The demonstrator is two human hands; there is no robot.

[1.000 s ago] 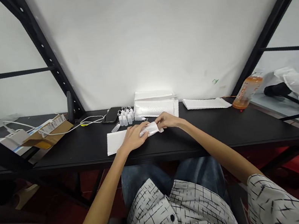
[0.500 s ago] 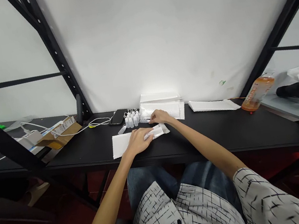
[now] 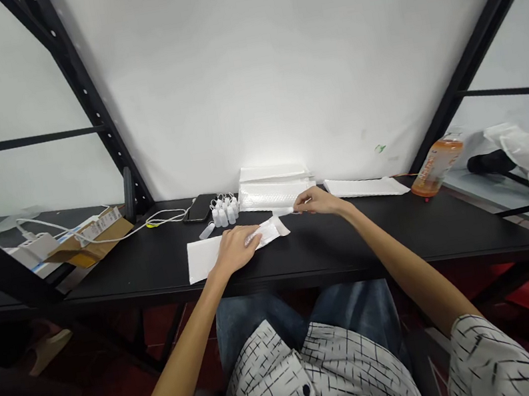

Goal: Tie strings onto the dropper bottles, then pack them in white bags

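Note:
My left hand [image 3: 236,248] lies across a white bubble mailer [image 3: 201,260], fingers closed on its folded-looking, shiny open end [image 3: 272,229]. To the right and slightly behind, my right hand [image 3: 319,202] pinches the thin cord of a small white bottle-shaped piece [image 3: 283,211], which points left just past the mailer's mouth. Several matching white bottle-shaped pieces with cord loops [image 3: 224,213] stand in a cluster behind my left hand. One more such piece [image 3: 208,230] lies on its side in front of the cluster.
A stack of white bubble mailers [image 3: 274,193] leans near the wall, and flat white mailers [image 3: 367,186] lie to its right. A phone [image 3: 199,209] and white cable [image 3: 164,220] are at left, with an opened cardboard box [image 3: 94,240]. An orange drink bottle [image 3: 438,165] leans at right.
My right hand has moved right from beside the cluster, drawing the small white piece along by its cord. My left hand stays on the mailer. The view has shifted slightly.

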